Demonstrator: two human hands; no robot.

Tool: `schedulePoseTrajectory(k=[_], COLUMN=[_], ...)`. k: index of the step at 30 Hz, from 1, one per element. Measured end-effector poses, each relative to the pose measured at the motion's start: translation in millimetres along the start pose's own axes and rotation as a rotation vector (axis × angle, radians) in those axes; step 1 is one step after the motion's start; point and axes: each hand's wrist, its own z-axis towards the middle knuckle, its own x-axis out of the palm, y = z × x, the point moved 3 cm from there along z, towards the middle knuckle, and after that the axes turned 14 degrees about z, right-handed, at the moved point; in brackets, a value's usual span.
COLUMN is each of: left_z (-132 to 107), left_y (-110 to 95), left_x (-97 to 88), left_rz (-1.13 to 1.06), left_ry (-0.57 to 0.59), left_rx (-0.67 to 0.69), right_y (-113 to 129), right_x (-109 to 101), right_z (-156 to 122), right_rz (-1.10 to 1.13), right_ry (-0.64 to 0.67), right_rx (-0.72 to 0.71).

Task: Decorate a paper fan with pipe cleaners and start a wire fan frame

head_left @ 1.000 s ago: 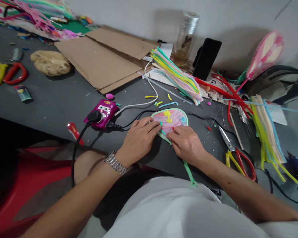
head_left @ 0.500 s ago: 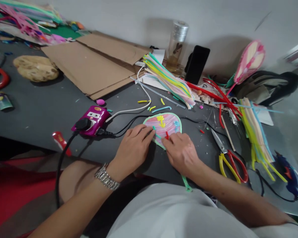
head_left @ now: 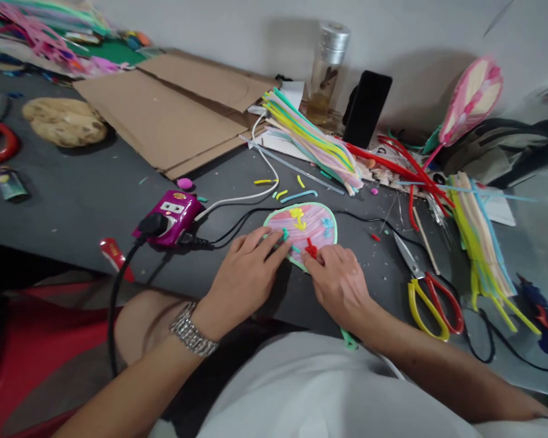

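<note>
Centrally, head view: I work over a rounded pink striped panel (head_left: 317,220) that lies flat on the grey tabletop (head_left: 73,207), at lower centre of the frame, its rim edged in pale green. My left hand (head_left: 246,280), with a metal wristwatch (head_left: 192,330) on its wrist, is open, the fingers (head_left: 267,240) spread and resting on the panel's left edge. My right hand (head_left: 340,286) is curled, with its fingertips at the panel's lower edge, just beside a small red piece (head_left: 310,248); I cannot tell whether they grip it. Already on the panel are a yellow figure (head_left: 298,218) near the top, a light blue figure (head_left: 327,226) at right and teal bits (head_left: 284,233) by my left fingers. Much of the striped surface is bare. A green strip (head_left: 349,339) shows below my right wrist. Left of my hands sits a magenta power socket (head_left: 173,210); to the right lie scissors with yellow and red handles (head_left: 424,281). At upper centre, a bundle of coloured strips (head_left: 310,143) rests beside flattened cardboard (head_left: 164,115).
</note>
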Motion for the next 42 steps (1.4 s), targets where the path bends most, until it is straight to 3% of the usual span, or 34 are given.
schedulePoseTrajectory(k=[13,21,26,33,36,42], left_z=[5,6,7,7,7,9], left_y=[-9,-10,-10,-8,-8,-7], left_x=[-7.5,-6.8,-6.8,-6.3,-6.0,-4.9], left_rz=[-0.002,0.002,0.025,0.028,0.023,-0.017], left_ry=[0.013,0.037,0.052,0.019,0.010,-0.007], left_rx=[-0.042,-0.032,-0.016,0.015,0.014,0.000], right_y=[3,5,6,4,2,3], right_x=[-2,3,0,-14,-18,-14], right_z=[2,2,13,37,41,38], right_rz=[0.038,0.067,0.119,0.114,0.034,-0.046], right_ry=[-0.036,0.033,0.125,0.428,0.464,0.388], right_rx=[-0.026,-0.025,0.045,0.198,0.148,-0.014])
